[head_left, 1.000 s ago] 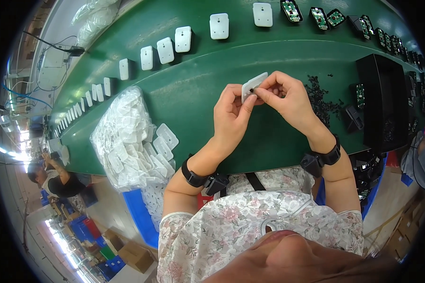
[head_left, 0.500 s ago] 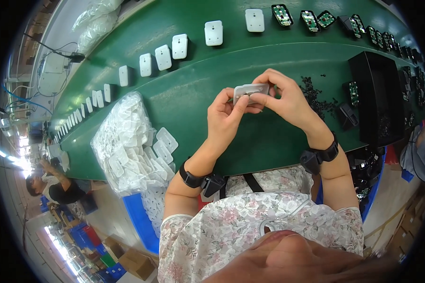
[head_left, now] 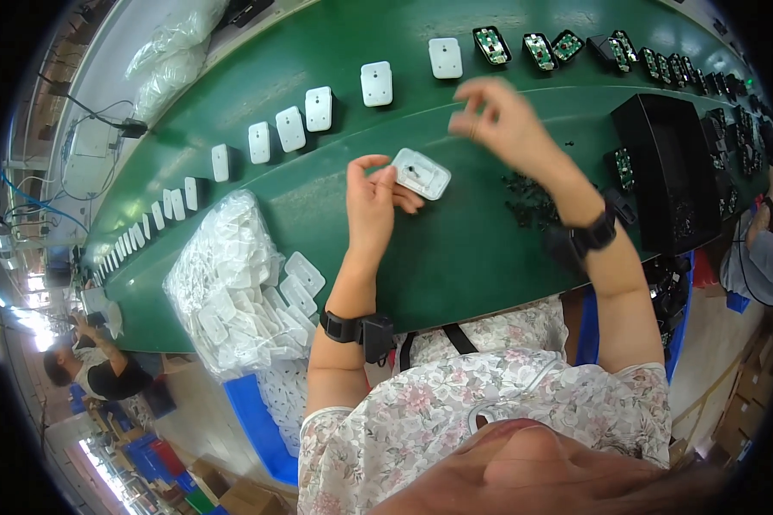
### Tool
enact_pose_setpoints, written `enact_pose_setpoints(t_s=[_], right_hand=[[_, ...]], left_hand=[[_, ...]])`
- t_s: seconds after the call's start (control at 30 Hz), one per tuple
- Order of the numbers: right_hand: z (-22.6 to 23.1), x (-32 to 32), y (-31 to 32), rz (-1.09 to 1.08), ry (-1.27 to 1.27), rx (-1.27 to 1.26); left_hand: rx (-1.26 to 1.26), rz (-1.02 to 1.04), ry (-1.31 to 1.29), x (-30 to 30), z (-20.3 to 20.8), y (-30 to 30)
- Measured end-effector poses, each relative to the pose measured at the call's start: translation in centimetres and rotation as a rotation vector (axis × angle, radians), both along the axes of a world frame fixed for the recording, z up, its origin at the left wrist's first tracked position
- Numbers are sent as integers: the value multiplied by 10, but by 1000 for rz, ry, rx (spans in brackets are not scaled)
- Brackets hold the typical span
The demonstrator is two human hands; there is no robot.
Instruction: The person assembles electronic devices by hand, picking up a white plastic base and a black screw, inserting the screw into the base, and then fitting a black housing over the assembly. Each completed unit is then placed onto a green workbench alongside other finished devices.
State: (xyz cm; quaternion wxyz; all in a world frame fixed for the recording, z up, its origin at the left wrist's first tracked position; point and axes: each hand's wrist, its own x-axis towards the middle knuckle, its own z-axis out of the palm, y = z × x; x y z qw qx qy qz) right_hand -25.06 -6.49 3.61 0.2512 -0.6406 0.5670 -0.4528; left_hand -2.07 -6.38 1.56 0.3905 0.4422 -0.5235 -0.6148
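Observation:
Pinched between the thumb and fingers of my left hand [head_left: 372, 204] is a translucent white plastic cover [head_left: 423, 174], tilted with its hollow side up. A small dark part shows near one end of it. My right hand [head_left: 502, 129] is raised over the table, away from the cover, fingers apart and slightly blurred; I see nothing in it. Just beyond that hand lie a white-covered case [head_left: 445, 58] and an open black case with a green circuit board [head_left: 491, 45]. Small black parts [head_left: 528, 202] are heaped below my right forearm.
A plastic bag of translucent covers [head_left: 223, 283] spills onto the green table [head_left: 455, 266] at left. White-covered cases [head_left: 376, 84] line the far side, with open circuit-board cases [head_left: 540, 51] further right. A deep black tray [head_left: 657, 137] stands at right. A blue bin [head_left: 258, 421] sits below.
My right hand has let go of the cover and moved up and away toward the far row. The left hand has shifted left, turning the cover hollow side up.

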Motion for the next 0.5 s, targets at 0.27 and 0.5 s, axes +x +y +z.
enact_pose_setpoints(t_s=[0.27,0.5], right_hand=[[5,-68,-121,-459,898,269],[-4,-56,-81,-239,225,291]], left_hand=[[-572,262,-516,-1,-27,-18],[-839,176,-925,6,-4,7]])
